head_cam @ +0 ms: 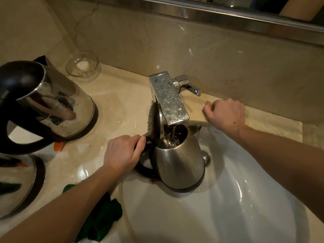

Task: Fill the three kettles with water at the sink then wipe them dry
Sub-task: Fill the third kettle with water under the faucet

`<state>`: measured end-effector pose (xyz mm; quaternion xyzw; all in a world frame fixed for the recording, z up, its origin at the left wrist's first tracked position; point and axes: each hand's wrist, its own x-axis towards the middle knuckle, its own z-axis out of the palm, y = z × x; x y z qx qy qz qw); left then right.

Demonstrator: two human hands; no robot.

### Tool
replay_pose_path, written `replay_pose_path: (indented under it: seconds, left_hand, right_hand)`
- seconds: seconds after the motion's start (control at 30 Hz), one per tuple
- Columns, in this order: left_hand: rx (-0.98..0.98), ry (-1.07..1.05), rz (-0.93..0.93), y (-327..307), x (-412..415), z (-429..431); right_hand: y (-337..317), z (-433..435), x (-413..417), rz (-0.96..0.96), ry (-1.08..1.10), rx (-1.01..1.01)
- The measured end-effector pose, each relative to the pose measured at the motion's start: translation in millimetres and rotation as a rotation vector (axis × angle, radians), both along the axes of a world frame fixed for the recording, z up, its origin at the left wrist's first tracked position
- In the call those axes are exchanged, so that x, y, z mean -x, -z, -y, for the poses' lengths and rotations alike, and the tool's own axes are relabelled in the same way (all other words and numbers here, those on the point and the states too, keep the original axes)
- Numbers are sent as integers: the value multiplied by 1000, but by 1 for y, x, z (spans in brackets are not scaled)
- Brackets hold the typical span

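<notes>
Now left hand [122,153] grips kettle [180,165].

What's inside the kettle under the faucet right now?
Water streams from the faucet into the open kettle and bubbles inside. Its steel wall hides how deep the fill is.

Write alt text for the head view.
The left hand grips the handle of an open kettle in the sink, under the running tap. The right hand is curled near the lever; a second kettle and third kettle stand left.
</notes>
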<state>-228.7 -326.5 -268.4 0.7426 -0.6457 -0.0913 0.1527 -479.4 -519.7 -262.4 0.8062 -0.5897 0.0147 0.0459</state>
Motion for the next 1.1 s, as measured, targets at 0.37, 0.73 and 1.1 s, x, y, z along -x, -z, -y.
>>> replay_pose_path:
  seconds: [0.37,0.73,1.1]
  left_hand:
    - [-1,-1,3,1,0,0]
    - [0,-8,19,3,-1,0]
    - [-12,-15,17,2,0,1]
  right_hand:
    - [2,1,1,3,-6,7]
    - [0,0,0,-6,-5,4]
    - [-2,-2,0,0,-1,1]
